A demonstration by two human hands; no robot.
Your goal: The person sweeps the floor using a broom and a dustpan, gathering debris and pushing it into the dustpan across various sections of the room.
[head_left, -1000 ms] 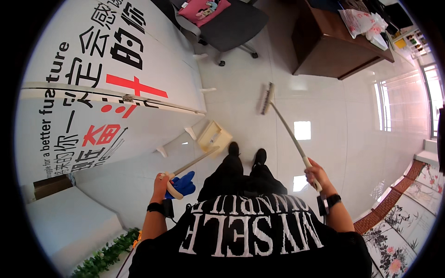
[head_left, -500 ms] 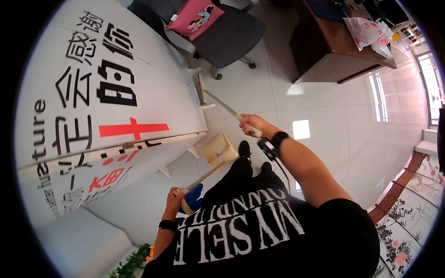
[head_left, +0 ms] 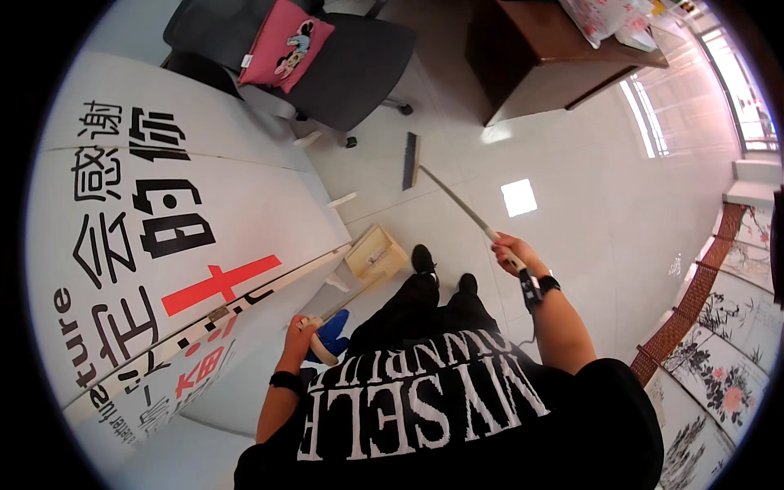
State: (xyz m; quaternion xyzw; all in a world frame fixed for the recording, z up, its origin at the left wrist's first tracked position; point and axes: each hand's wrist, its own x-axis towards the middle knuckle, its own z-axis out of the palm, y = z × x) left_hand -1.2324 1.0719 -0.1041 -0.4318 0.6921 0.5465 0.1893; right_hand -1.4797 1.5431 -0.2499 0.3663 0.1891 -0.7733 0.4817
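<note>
My right hand (head_left: 520,251) is wrapped round the pale handle of a broom (head_left: 457,200). The broom's grey-bristled head (head_left: 411,162) is over the floor tiles, between the chair and the desk. My left hand (head_left: 299,336) grips the upper end of a long-handled dustpan's handle. The cream dustpan (head_left: 392,260) rests by my left foot, with some small pale debris in it. A blue thing (head_left: 331,333) shows just beside my left hand; its kind is unclear.
A white lettered cabinet (head_left: 269,196) on short legs stands at the left. Beyond it is a grey swivel chair (head_left: 359,65) with a pink cushion (head_left: 286,49). A brown desk (head_left: 523,82) stands at the far right, and panels with painted flowers (head_left: 727,359) are on the right.
The broom head has come out from beside the cabinet legs, moving right onto open tiles. My right hand has shifted right and nearer to me. The dustpan stays by my left foot.
</note>
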